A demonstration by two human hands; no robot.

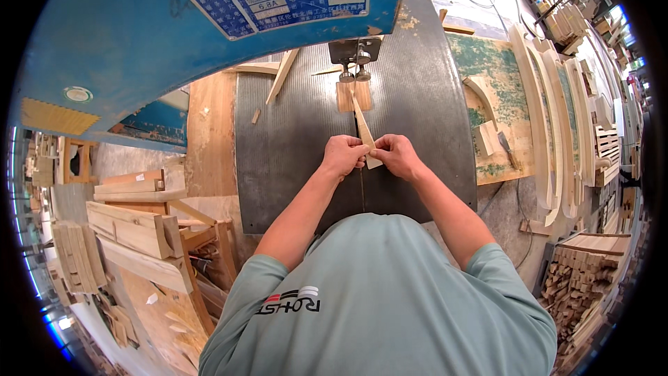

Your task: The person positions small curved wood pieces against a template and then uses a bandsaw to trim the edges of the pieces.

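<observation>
I see both hands pinching a wooden wedge [364, 134] on the saw table [292, 139]. Left hand [343, 155] and right hand [398, 155] grip its near end.

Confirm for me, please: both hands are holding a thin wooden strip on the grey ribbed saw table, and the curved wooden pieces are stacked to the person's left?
Not quite. In the head view, both the left hand and right hand do hold the thin wooden strip on the grey ribbed saw table, but the curved wooden pieces are stacked to the person's right.
</observation>
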